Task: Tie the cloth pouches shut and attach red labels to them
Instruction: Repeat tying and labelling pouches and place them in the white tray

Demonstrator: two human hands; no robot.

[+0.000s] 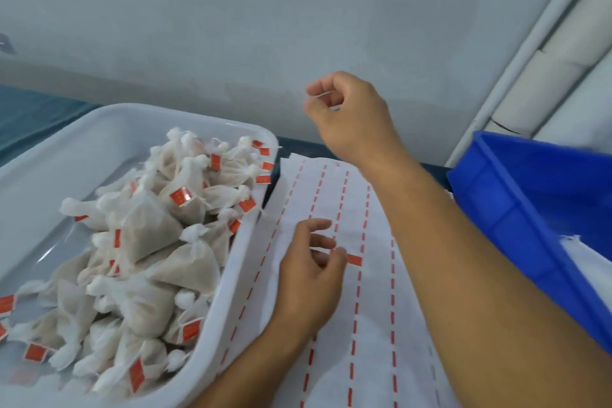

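Two hands (311, 262), thin red label (354, 259), white sheet (374, 325)

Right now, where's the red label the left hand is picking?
In the head view, the red label sits at centre, pinched at the left hand's fingertips over the white label sheet, between the white tray and the blue bin.

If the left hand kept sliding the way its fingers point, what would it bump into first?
The left hand points rightward across the label sheet. It would likely meet the right forearm first, with the blue bin behind, though the forearm may pass above it; depth is unclear.
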